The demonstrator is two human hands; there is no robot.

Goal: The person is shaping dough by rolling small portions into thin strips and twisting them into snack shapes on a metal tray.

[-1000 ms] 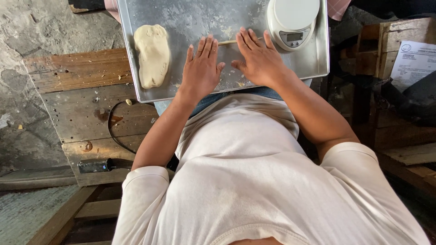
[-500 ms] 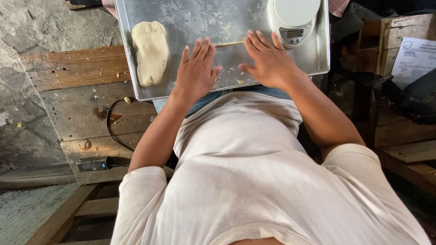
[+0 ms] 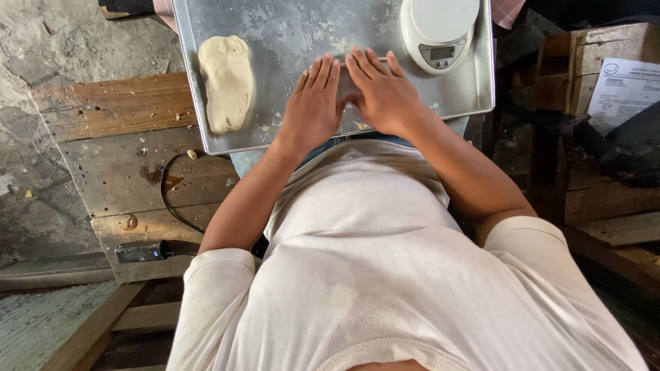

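Observation:
A metal tray [image 3: 295, 27] rests in front of me. My left hand [image 3: 313, 103] and my right hand [image 3: 385, 93] lie palm down side by side on it, fingers together, pressing on a thin strip of dough [image 3: 344, 62] that shows only between the fingertips. An oblong lump of pale dough [image 3: 225, 81] lies on the tray's left part, apart from both hands. A white round kitchen scale [image 3: 440, 31] stands on the tray's far right corner, just beyond my right hand.
Wooden boards [image 3: 117, 158] with a black cable [image 3: 168, 199] lie to the left below the tray. Wooden crates [image 3: 591, 89] with a printed sheet [image 3: 629, 86] stand on the right. Crumbs dot the tray.
Both hands have drawn closer together toward the tray's middle, and slid a little nearer to me over the dough strip. The dough lump and scale have stayed put.

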